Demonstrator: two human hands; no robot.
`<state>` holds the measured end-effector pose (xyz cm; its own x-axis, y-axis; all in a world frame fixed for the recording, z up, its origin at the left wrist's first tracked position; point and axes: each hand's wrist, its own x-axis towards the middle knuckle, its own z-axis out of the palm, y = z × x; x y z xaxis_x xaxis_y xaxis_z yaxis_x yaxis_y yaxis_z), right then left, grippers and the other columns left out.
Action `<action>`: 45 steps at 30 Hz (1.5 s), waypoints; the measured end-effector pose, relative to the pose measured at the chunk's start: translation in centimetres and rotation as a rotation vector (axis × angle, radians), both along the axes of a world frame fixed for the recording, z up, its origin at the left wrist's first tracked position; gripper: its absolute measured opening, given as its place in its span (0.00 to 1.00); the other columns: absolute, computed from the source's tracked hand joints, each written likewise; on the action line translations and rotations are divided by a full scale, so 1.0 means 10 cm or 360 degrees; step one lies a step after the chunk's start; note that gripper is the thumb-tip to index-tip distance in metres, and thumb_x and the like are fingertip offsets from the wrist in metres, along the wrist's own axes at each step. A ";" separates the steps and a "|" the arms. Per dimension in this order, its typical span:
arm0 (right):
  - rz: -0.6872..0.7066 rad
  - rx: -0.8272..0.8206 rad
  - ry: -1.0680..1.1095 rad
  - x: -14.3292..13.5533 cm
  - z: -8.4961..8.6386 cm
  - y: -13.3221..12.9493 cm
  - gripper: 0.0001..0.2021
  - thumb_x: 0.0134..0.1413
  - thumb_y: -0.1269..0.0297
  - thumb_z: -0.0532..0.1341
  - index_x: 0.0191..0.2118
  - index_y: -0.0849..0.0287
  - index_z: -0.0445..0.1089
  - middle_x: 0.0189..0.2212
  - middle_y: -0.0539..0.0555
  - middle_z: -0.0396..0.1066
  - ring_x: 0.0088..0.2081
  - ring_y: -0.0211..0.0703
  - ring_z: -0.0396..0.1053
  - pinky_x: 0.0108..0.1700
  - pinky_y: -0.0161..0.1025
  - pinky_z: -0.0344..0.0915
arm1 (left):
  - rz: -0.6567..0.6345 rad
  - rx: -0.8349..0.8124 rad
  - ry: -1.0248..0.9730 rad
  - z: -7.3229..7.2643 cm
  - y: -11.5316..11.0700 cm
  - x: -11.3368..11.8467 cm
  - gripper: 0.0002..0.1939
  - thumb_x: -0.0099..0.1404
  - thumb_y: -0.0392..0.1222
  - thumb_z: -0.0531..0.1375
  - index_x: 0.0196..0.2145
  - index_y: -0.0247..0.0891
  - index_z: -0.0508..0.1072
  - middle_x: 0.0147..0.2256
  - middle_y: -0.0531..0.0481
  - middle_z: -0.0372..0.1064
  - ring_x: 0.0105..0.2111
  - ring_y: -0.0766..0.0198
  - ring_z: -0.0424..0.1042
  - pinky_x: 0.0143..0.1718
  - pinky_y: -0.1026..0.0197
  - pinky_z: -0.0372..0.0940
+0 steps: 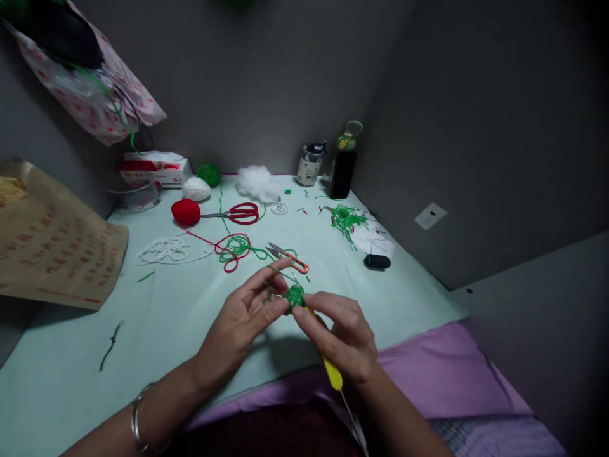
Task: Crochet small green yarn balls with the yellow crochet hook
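A: Head view: green piece (295, 297) where?
B: Above surface (171, 330), near-edge side, pinched in left hand (240, 317); right hand (343, 333) touches its right side, closed round hook (333, 374).
A: Hook's axis?
B: From piece toward near edge, yellow handle end nearest.
A: In the way?
B: Green yarn (236, 246) about left forefinger; snips (302, 268) just beyond.

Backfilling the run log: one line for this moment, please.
left hand: pinching green yarn piece | right hand: holding yellow-handled tool, touching piece | beyond: orange-handled snips, red-handled scissors
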<state>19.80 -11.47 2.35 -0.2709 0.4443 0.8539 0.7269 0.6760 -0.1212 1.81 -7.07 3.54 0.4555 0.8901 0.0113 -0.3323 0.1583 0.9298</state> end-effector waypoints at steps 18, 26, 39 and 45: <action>0.0532 -0.0393 0.0804 -0.02 -0.04 0.12 0.20 0.66 0.76 0.60 0.56 0.46 0.75 0.46 0.54 0.80 0.45 0.45 0.78 0.42 0.45 0.78 | -0.0334 -0.0474 -0.0371 0.04 0.12 -0.06 0.31 0.61 0.42 0.67 0.62 0.38 0.73 0.37 0.49 0.69 0.37 0.62 0.65 0.44 0.60 0.58; 0.0720 -0.1020 0.1761 -0.05 0.08 0.18 0.06 0.64 0.63 0.64 0.38 0.53 0.80 0.31 0.53 0.77 0.29 0.41 0.73 0.32 0.42 0.74 | -0.0304 -0.0331 -0.0235 0.06 0.13 -0.09 0.25 0.63 0.40 0.64 0.59 0.40 0.76 0.37 0.50 0.66 0.36 0.63 0.63 0.42 0.60 0.59; 0.0785 -0.1046 0.1778 -0.18 -0.01 0.25 0.06 0.65 0.64 0.64 0.41 0.50 0.81 0.36 0.51 0.75 0.28 0.36 0.70 0.29 0.36 0.68 | -0.0173 -0.0186 -0.0115 0.01 0.11 -0.03 0.44 0.65 0.40 0.68 0.72 0.43 0.53 0.43 0.48 0.73 0.42 0.60 0.71 0.45 0.58 0.62; 0.0816 -0.1167 0.1903 -0.15 -0.01 0.27 0.05 0.62 0.60 0.67 0.39 0.53 0.80 0.33 0.51 0.77 0.27 0.37 0.71 0.29 0.36 0.69 | -0.0250 -0.0310 -0.0238 0.07 0.09 -0.03 0.41 0.70 0.44 0.62 0.73 0.37 0.49 0.37 0.46 0.75 0.33 0.61 0.72 0.31 0.61 0.59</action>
